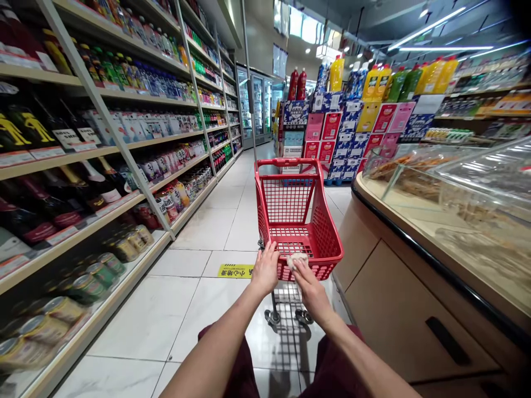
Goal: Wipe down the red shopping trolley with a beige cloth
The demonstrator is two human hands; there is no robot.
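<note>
A red plastic shopping cart (290, 207) stands on the tiled aisle floor right in front of me, and its basket looks empty. My left hand (265, 270) rests on the near rim of the cart with its fingers stretched out and apart. My right hand (307, 279) presses a small whitish cloth (297, 259) against the same rim, fingers closed over it. Both forearms reach forward from the bottom of the view.
Shelves of bottles and cans (103, 166) line the left side. A curved wooden counter with clear food bins (440, 221) runs along the right. Stacked boxes topped with bottles (352, 127) stand ahead on the right. A yellow floor sticker (235, 271) lies under the cart.
</note>
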